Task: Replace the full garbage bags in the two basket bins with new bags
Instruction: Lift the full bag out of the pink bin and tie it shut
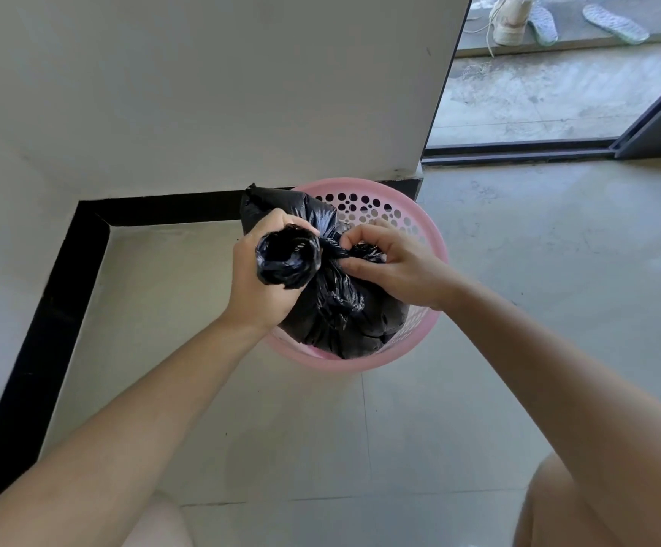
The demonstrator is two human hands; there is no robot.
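A pink perforated basket bin (407,219) stands on the floor against the wall corner. A full black garbage bag (360,321) sits in it, its top gathered above the rim. My left hand (257,282) grips one bunched end of the bag's mouth, which sticks up out of my fist. My right hand (392,262) pinches the other twisted strand of the bag's top with curled fingers. The two strands cross between my hands. Only one bin is in view.
A white wall with a black skirting strip (44,329) runs behind and to the left of the bin. At the upper right, a sliding door track (518,154) opens onto a balcony holding a shoe (512,19) and insoles. My knees show at the bottom.
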